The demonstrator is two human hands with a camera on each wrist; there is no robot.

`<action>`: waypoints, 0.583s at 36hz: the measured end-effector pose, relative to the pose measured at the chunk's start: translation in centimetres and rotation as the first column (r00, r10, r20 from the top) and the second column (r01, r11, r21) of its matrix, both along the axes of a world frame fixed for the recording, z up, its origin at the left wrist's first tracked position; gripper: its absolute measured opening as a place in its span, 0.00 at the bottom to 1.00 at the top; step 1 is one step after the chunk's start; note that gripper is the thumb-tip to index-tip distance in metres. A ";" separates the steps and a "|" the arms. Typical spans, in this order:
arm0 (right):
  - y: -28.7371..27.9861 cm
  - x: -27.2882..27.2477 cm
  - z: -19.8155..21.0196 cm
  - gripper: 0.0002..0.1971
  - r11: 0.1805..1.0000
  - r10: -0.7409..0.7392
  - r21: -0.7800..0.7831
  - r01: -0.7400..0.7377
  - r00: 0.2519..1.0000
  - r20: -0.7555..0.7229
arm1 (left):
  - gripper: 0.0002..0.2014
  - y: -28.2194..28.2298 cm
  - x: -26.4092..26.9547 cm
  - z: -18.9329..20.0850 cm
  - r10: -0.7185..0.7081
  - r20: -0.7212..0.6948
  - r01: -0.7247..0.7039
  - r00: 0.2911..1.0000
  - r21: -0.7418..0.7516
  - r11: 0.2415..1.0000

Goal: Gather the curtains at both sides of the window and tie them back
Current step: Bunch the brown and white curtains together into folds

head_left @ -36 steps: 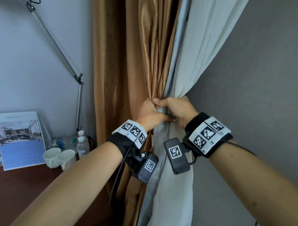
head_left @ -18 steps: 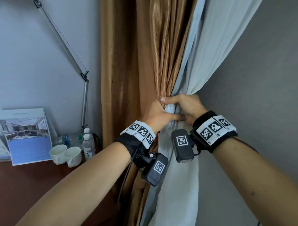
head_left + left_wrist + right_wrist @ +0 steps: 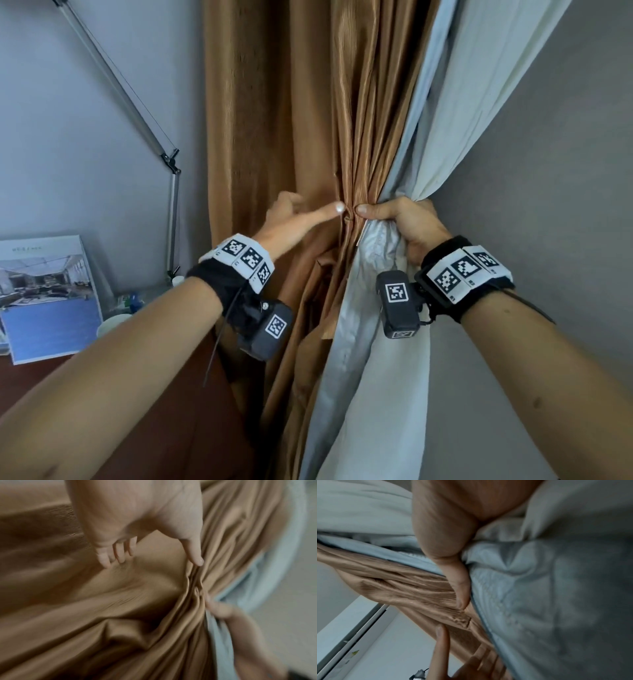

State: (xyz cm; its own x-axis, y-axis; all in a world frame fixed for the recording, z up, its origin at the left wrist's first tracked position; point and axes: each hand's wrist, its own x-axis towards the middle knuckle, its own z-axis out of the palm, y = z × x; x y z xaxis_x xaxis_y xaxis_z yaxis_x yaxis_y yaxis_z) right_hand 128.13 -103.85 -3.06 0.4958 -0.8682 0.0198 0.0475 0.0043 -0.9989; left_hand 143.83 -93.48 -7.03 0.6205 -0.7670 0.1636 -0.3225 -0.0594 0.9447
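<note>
A brown satin curtain point(image 3: 274, 120) hangs in the middle of the head view, with a pale grey-blue lining point(image 3: 346, 342) and a white sheer curtain point(image 3: 486, 78) to its right. My right hand point(image 3: 394, 219) grips the gathered bunch of brown folds and lining, thumb on top; the right wrist view shows its thumb point(image 3: 460, 588) pressed on the pleats. My left hand point(image 3: 301, 216) is spread with fingers straight, its thumb tip touching the brown folds beside the right thumb. In the left wrist view the left hand point(image 3: 150, 551) hovers flat over the brown curtain point(image 3: 120, 601), holding nothing.
A dark wooden desk point(image 3: 113, 404) stands at lower left with a framed picture point(image 3: 44, 298), white cups point(image 3: 113, 323) and bottles. A metal lamp arm point(image 3: 130, 102) rises along the grey wall. A plain grey wall point(image 3: 548, 240) fills the right.
My left hand has let go of the gathered bunch and opened, moving left. The right hand keeps its grip on the bunch. The view has shifted slightly.
</note>
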 end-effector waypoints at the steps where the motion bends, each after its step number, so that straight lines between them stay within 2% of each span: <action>1: 0.0 0.0 0.0 0.31 1.000 0.007 0.007 -0.007 1.000 0.004 | 0.53 -0.1 0.4 0.4 -0.008 -0.079 0.004 0.997 -0.050 0.999; 2: -0.1 0.1 -0.1 0.33 1.000 0.013 0.011 -0.013 1.000 0.011 | 0.54 -0.3 0.7 1.0 -0.035 -0.159 0.018 0.987 -0.109 0.994; 4: 0.0 0.1 0.0 0.28 0.999 0.041 0.012 -0.042 0.999 0.025 | 0.58 -0.7 0.9 2.2 -0.069 -0.266 0.025 0.962 -0.165 0.986; 6: 0.0 0.1 0.0 0.23 0.996 0.084 0.012 -0.085 0.996 0.022 | 0.65 -1.3 1.0 2.9 -0.150 -0.306 0.095 0.940 -0.189 0.977; 8: 0.1 0.1 0.1 0.24 0.995 0.102 0.010 -0.102 0.995 0.002 | 0.67 -1.7 0.6 3.2 -0.230 -0.329 0.171 0.916 -0.198 0.965; 9: 0.0 0.1 0.1 0.25 0.994 0.107 0.011 -0.107 0.994 -0.005 | 0.64 -1.7 0.6 3.2 -0.251 -0.347 0.192 0.904 -0.195 0.962; 12: 0.0 0.0 0.2 0.27 0.995 0.099 0.019 -0.099 0.995 -0.008 | 0.33 -1.9 0.8 2.9 -0.342 -0.326 0.277 0.882 -0.229 0.933; 13: 0.0 0.0 0.2 0.27 0.996 0.085 0.017 -0.085 0.996 -0.018 | 0.31 -2.0 1.0 2.6 -0.356 -0.310 0.292 0.882 -0.235 0.927; 15: -0.1 -0.1 0.2 0.28 0.998 0.068 0.009 -0.068 0.997 -0.034 | 0.33 -1.7 1.1 2.4 -0.381 -0.291 0.316 0.878 -0.247 0.916; 18: 0.0 0.2 0.2 0.27 0.997 0.071 0.009 -0.071 0.997 -0.028 | 0.22 -1.5 0.1 2.9 -0.486 -0.213 0.444 0.848 -0.214 0.870; 19: 0.1 0.4 0.2 0.27 0.997 0.071 -0.001 -0.071 0.997 -0.033 | 0.25 -1.5 -0.4 3.1 -0.492 -0.181 0.461 0.852 -0.189 0.867; 21: 0.3 0.6 0.1 0.27 0.997 0.063 -0.033 -0.064 0.998 -0.028 | 0.39 -1.6 -1.0 2.8 -0.479 -0.100 0.457 0.872 -0.187 0.870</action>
